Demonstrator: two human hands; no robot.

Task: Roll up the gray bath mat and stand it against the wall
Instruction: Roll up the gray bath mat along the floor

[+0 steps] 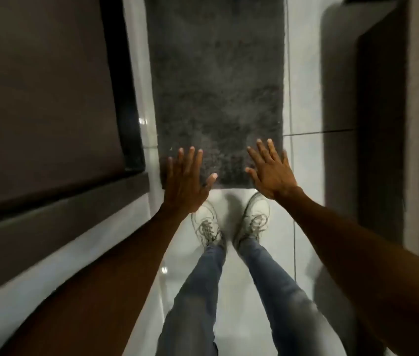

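The gray bath mat [216,86] lies flat and unrolled on the white tiled floor, stretching away from me up the middle of the view. Its near short edge sits just in front of my shoes. My left hand [186,179] hovers over the mat's near left corner, fingers spread, holding nothing. My right hand [271,170] hangs over the near right corner, palm down and fingers apart, also holding nothing. Whether either palm touches the pile I cannot tell.
A dark wall panel with a black frame [123,98] runs along the left of the mat. On the right stands a dark door frame or wall [380,124]. White glossy floor tile [303,163] borders the mat. My white sneakers [231,222] stand on the tile.
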